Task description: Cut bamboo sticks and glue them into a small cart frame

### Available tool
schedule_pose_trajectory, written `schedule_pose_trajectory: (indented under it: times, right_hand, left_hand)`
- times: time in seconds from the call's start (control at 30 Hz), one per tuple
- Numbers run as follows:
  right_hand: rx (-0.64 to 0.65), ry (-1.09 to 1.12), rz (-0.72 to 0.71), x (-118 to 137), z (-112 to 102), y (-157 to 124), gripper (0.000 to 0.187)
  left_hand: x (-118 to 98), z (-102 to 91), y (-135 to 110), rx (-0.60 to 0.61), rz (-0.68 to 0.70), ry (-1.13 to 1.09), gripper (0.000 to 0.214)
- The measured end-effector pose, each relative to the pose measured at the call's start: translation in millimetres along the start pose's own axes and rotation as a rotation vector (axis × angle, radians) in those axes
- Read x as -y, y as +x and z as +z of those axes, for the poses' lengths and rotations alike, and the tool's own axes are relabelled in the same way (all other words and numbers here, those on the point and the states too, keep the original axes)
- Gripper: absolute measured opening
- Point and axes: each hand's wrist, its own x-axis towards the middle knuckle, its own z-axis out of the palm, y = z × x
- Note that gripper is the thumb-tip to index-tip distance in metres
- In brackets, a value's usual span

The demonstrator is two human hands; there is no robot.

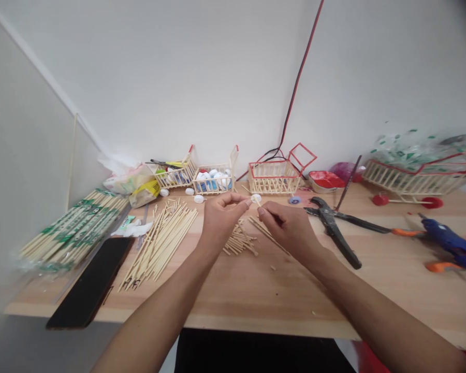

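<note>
Above the middle of the table my left hand (226, 213) is closed in a pinch, thumb against fingertips. My right hand (285, 220) is closed too, its fingers curled. Between the two sets of fingertips shows a short wooden stick (258, 203), pale and mostly covered by the fingers. Right behind it is a white round cap (257, 198); whether it is touched or lies on the table I cannot tell. Below the hands lies a pile of short cut sticks (238, 241), with a few longer sticks (270, 235) under my right hand.
Small stick-built carts (275, 178) line the wall, one holding bottle caps (213, 181). Long sticks (159, 243), a black phone-like slab (91, 282) and bagged chopsticks (75, 228) lie left. On the right are black-handled cutters (334, 228), a red paint tub (326, 180) and a blue glue gun (450, 241).
</note>
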Motion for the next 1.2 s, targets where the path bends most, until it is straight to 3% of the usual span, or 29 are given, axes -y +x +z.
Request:
schedule_pose_trajectory:
  times: [1.2]
  right_hand:
    - [-0.007, 0.048, 0.037, 3.7, -2.7, -1.4, 0.031]
  left_hand:
    - [-1.0, 1.3, -0.5, 0.009, 0.012, 0.013, 0.013]
